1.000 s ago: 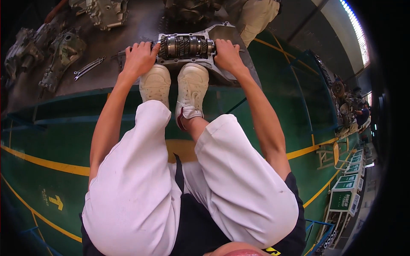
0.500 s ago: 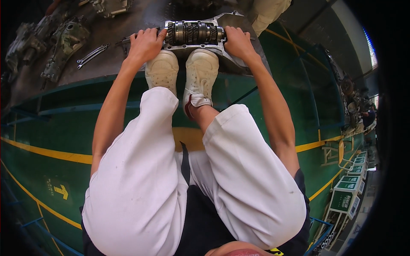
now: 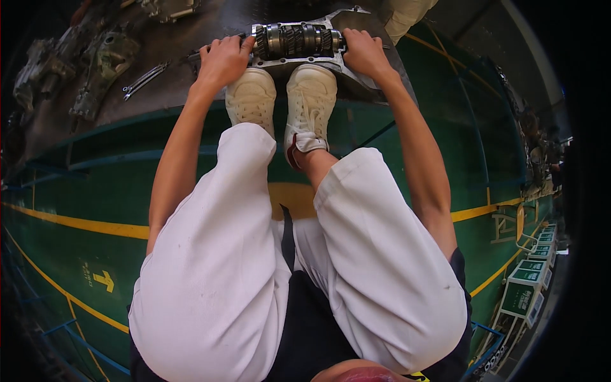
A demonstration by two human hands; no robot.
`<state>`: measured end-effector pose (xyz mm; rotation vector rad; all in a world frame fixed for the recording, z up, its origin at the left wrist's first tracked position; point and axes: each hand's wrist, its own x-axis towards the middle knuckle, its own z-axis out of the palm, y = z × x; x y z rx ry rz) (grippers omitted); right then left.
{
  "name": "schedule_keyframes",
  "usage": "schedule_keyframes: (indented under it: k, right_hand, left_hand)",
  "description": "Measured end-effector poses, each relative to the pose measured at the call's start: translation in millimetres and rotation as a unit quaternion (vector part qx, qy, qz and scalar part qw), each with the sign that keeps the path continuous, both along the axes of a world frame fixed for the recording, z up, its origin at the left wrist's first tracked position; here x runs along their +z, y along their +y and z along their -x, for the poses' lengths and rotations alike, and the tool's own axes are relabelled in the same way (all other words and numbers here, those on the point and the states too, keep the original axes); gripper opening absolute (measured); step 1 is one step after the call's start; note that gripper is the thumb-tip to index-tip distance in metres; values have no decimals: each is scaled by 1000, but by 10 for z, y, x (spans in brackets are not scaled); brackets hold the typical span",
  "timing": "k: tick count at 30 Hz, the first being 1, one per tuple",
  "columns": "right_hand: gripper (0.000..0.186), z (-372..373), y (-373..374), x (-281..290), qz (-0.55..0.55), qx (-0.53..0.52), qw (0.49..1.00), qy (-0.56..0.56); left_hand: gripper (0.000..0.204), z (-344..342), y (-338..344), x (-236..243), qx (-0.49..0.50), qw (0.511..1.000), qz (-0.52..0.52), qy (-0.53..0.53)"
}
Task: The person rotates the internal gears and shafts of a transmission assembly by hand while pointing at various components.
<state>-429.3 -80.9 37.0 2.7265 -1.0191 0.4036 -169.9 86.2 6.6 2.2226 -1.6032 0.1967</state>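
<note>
I see my left hand (image 3: pixel 223 58) wrapped around one end of the metal gear shaft (image 3: pixel 298 39), and my right hand (image 3: pixel 364 53) wrapped around the other end. The shaft lies on a grey housing plate (image 3: pixel 353 81) on the dark surface (image 3: pixel 191 70), just past my white shoes (image 3: pixel 280 102). A wrench (image 3: pixel 145 79) lies nearby.

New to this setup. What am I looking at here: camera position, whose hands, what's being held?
The one picture comes from a fisheye camera worn on a person's head, looking straight down, so straight edges bend. The person crouches in white trousers and white shoes. Their left hand and right hand grip the two ends of a metal gear shaft, which sits over a flat metal plate on a dark mat. A wrench and engine parts lie to the left. The floor is green with yellow lines.
</note>
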Motion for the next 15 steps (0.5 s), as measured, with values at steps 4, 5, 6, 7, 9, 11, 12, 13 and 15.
schedule_keyframes:
  k: [4, 5, 6, 7, 9, 11, 12, 13, 15]
  right_hand:
    - [32, -2, -85, 0, 2, 5, 1000, -10]
    - [32, -44, -91, 28, -5, 5, 1000, 4]
    - [33, -65, -83, 44, -12, 5, 1000, 17]
    - [33, -62, -107, 33, -11, 1, 1000, 12]
    - [33, -53, -141, -5, -9, -5, 1000, 10]
    - [33, -57, -148, 9, -18, -10, 1000, 22]
    - [34, -69, -164, 30, -14, -1, 1000, 25]
    - [35, -59, -173, 34, -10, 8, 1000, 29]
    - [35, -50, -169, 18, -15, 10, 999, 30]
  left_hand:
    - [59, -11, -41, 18, -10, 1000, -15, 24]
    - [59, -41, -55, 12, -7, 999, -21, 41]
    - [60, -58, -61, -5, -4, 998, -26, 58]
    - [60, -47, -79, 3, -8, 998, -25, 53]
    - [61, -11, -103, 4, 10, 996, -50, 69]
    - [61, -32, -100, -24, 13, 998, -26, 56]
    - [61, -66, -107, -18, 4, 997, -32, 63]
    - [61, -68, -99, -14, -6, 997, -39, 73]
    - [60, -73, -71, -6, -11, 996, -52, 76]
